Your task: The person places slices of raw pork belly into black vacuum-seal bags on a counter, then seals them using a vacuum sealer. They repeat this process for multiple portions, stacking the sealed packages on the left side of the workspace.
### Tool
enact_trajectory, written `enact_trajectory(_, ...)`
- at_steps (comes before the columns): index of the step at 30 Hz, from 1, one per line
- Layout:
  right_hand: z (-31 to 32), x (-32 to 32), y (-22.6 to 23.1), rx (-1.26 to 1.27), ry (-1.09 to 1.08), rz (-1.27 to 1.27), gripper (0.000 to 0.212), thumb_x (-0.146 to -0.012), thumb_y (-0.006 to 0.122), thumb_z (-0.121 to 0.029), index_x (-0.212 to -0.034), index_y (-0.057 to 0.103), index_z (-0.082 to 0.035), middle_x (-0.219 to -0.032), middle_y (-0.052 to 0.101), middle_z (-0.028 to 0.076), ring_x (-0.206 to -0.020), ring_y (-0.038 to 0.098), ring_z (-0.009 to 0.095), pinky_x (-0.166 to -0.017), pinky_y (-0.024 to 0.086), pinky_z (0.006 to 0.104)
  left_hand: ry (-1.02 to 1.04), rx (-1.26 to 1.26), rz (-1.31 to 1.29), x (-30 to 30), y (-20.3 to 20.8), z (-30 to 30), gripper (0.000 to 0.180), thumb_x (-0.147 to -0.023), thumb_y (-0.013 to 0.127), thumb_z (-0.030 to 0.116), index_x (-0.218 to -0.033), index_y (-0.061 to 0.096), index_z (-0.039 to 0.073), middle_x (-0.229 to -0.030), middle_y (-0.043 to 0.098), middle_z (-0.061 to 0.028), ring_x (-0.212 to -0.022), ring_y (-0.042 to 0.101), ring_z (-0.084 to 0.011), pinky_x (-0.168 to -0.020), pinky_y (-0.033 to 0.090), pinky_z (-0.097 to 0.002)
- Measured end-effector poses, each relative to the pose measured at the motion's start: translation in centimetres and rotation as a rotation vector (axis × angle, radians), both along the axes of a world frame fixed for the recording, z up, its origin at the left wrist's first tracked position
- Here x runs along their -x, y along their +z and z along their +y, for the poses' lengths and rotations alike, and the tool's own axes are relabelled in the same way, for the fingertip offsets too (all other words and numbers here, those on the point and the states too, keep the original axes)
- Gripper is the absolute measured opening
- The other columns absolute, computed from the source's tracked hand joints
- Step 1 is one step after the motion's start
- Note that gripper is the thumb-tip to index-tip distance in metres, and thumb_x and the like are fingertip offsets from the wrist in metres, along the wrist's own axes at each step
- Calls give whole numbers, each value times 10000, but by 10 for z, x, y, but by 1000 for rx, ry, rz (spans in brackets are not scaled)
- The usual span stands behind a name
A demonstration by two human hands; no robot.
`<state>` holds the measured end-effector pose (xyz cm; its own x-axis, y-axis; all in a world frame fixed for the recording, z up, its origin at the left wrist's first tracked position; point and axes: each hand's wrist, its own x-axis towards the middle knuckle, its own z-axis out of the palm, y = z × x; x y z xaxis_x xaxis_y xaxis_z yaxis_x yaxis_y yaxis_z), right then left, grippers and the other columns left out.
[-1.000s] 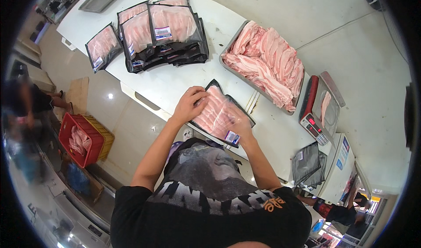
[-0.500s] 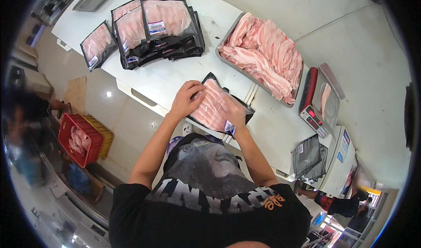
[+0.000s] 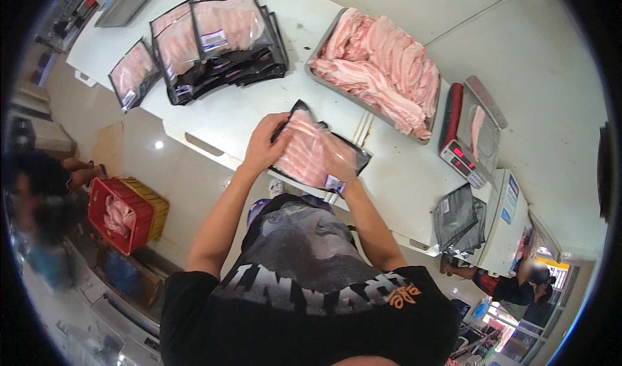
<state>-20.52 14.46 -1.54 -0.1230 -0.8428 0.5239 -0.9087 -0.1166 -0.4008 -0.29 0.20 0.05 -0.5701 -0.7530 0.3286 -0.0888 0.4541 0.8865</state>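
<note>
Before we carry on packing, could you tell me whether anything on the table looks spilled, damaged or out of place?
Nothing stands out. Both hands, left hand and right hand, hold the meat pack over the white table; finished packs lie overlapped, and sliced meat stays inside the metal tray.

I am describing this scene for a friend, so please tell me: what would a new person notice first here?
First, the metal tray heaped with pink sliced meat, at the far side of the white table. Next, the left hand and right hand pressing a clear pouch of meat at the near edge.
</note>
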Motion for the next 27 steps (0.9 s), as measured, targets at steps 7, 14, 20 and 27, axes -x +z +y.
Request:
enact_trajectory(7,-1,-7,5,49,35,66,347,-823,740,-57,-1170,755,-53,-1192,765,139,-1014,768,311,-830,640,380,25,76,-30,-4,3,-3,319,-935,714,132,-1233,701,17,-1173,680,-168,-1078,673,-338,-943,538,-389)
enact_trajectory(14,2,-3,3,10,96,159,337,-845,734,-98,-1179,764,-65,-1279,739,120,-1156,733,290,-936,624,370,61,19,-1,4,2,-2,247,-885,773,90,-1126,800,49,-1175,684,-130,-1062,679,-270,-920,545,-359)
enact_trajectory(20,31,0,35,-189,44,-34,365,-889,664,-56,-1247,739,-41,-1362,692,157,-1269,672,348,-1001,599,403,91,46,9,5,-1,-1,229,-876,789,102,-1100,830,78,-1174,687,-117,-1017,674,-247,-904,548,-345)
enact_trajectory(27,42,21,22,-118,236,-101,447,-849,708,-33,-1296,695,-10,-1388,680,200,-1341,629,397,-1097,543,437,66,46,-51,4,-1,-1,232,-902,771,96,-1127,823,76,-1200,674,-122,-1079,682,-260,-956,551,-358)
